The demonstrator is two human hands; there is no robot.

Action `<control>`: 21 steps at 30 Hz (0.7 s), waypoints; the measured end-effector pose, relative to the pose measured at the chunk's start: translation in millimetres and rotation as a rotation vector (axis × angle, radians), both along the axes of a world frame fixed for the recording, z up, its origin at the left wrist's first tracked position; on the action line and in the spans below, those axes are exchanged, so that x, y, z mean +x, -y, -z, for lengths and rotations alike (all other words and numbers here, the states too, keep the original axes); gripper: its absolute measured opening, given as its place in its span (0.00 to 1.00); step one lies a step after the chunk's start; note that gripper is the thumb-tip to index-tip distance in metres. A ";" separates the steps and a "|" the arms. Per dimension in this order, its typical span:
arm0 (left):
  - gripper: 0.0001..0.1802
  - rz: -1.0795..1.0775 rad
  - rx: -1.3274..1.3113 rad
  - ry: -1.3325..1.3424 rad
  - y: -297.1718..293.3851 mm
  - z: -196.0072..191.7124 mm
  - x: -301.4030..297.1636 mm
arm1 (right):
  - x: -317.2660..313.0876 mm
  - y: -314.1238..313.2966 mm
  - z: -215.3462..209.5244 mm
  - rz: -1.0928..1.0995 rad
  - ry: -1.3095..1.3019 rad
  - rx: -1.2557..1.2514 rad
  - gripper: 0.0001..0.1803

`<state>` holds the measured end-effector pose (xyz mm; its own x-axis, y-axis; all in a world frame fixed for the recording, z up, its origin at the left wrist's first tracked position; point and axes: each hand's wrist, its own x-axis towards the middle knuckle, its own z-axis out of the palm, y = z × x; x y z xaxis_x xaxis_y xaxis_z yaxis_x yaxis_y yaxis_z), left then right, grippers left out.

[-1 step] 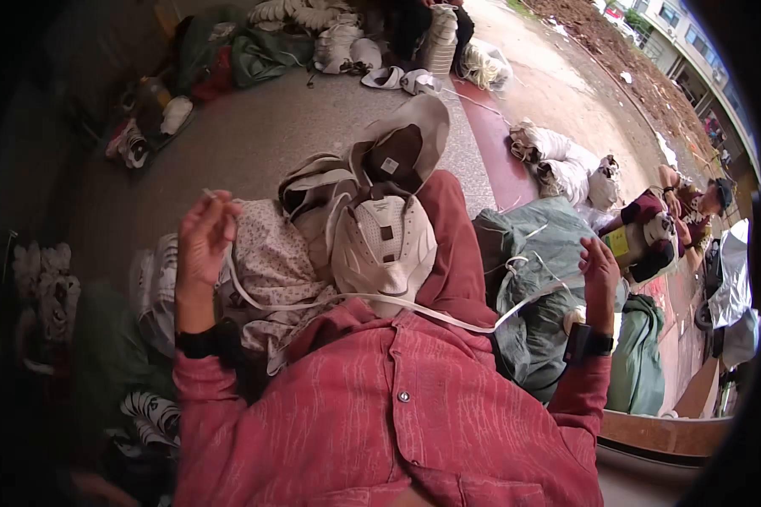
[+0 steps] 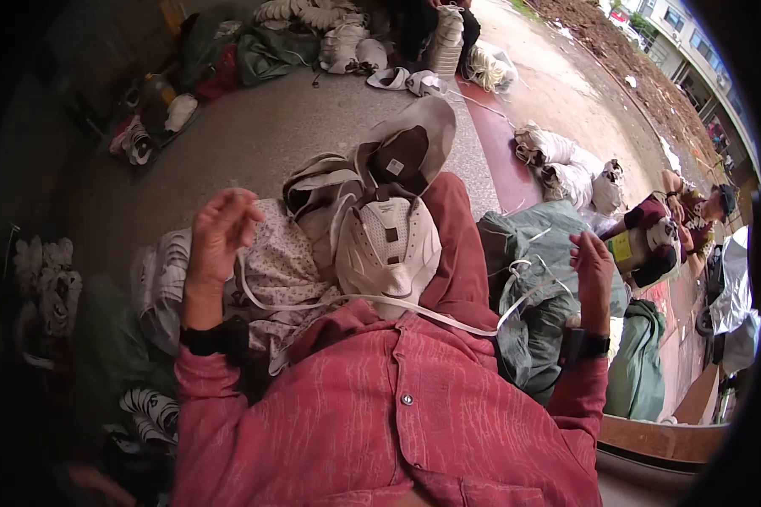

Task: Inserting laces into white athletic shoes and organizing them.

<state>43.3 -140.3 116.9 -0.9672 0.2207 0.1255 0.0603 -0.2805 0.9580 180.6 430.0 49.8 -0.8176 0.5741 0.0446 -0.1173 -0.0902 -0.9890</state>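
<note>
Outdoors on a speckled concrete floor (image 2: 254,144) strewn with sacks and heaped white shoe parts, seated with a white perforated shoe upper (image 2: 387,249) on the lap against the red trouser leg (image 2: 457,245). Left hand (image 2: 220,232) raised, fingers loosely curled on one end of the flat white lace (image 2: 330,297); right hand (image 2: 594,269) pinching the other end. Best drawn evenly from both sides, kept flat and untwisted.

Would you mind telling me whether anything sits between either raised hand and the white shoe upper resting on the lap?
Nothing visible blocks either one. The left hand and right hand are raised on either side of the white shoe upper, each linked to it by a white lace running across open space above the red garment.
</note>
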 end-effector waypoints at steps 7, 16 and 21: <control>0.06 0.385 -0.390 -0.137 -88.4 13.0 22.6 | -52.6 174.0 -3.7 -0.627 0.001 0.304 0.04; 0.06 0.178 -0.676 -0.558 -112.7 61.6 40.8 | -47.7 222.8 3.8 -0.674 -0.156 0.888 0.05; 0.07 0.156 -0.718 -0.649 -121.2 68.4 38.4 | -48.3 226.1 12.5 -0.606 -0.329 1.187 0.06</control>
<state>81.7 -19.1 48.5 -0.7115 0.5721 0.4081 0.6471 0.3069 0.6979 132.2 203.9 37.2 -0.7809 -0.3844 0.4924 -0.6049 0.6623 -0.4422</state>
